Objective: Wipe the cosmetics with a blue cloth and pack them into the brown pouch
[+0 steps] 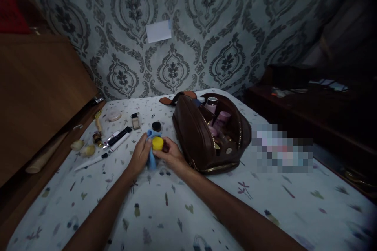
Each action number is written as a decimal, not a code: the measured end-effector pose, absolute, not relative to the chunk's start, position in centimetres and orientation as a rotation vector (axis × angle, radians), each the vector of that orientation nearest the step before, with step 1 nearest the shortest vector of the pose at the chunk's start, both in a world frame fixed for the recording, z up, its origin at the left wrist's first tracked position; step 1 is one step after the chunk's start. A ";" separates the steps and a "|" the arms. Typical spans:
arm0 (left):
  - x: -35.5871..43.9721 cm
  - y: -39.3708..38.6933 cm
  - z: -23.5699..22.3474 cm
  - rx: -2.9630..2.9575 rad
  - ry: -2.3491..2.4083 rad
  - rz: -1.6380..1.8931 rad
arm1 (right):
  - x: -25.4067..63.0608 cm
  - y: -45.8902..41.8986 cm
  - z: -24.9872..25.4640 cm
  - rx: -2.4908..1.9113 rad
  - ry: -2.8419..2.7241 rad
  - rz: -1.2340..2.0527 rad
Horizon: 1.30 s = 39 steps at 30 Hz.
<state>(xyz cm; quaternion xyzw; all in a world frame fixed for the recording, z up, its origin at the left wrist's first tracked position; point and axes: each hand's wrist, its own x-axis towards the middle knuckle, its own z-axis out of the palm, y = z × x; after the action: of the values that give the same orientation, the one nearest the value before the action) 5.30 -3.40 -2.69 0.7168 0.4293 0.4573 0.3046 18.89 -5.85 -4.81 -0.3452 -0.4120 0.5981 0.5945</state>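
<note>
Between my hands is a small round yellow-lidded jar. My right hand is closed around its right side. A blue cloth is bunched in my left hand, pressed against the jar's left side. Just beyond my fingers lies a round black-topped container. Close by on the right stands a brown toiletry bag, unzipped, with a silver-capped bottle, a pink-capped bottle and other cosmetics inside.
Left of my hands lie a foundation bottle, a round compact, several slim cosmetic tubes and a white pen-like stick. A wooden cabinet borders the left. The patterned sheet covers the surface. A blurred patch lies right of the bag.
</note>
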 end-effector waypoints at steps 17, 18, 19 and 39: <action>5.1 -3.4 -1.6 2.034 1.181 1.172 | 18.7 -6.2 -5.1 -0.936 -1.234 1.301; 5.1 -3.3 -1.8 1.986 1.199 1.188 | 18.6 -6.1 -5.2 -0.877 -1.200 1.366; 5.0 -3.2 -2.0 1.952 1.212 1.198 | 18.6 -6.1 -5.3 -0.838 -1.170 1.410; 4.4 -3.0 -1.3 2.170 1.091 0.964 | 18.7 -6.5 -5.2 -0.964 -1.225 1.332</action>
<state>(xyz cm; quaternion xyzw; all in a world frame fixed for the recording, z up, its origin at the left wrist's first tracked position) 4.41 -3.04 -1.29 0.8015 0.4029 0.3563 0.2612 18.67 -6.45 -5.21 -0.4019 -0.5107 0.5554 0.5188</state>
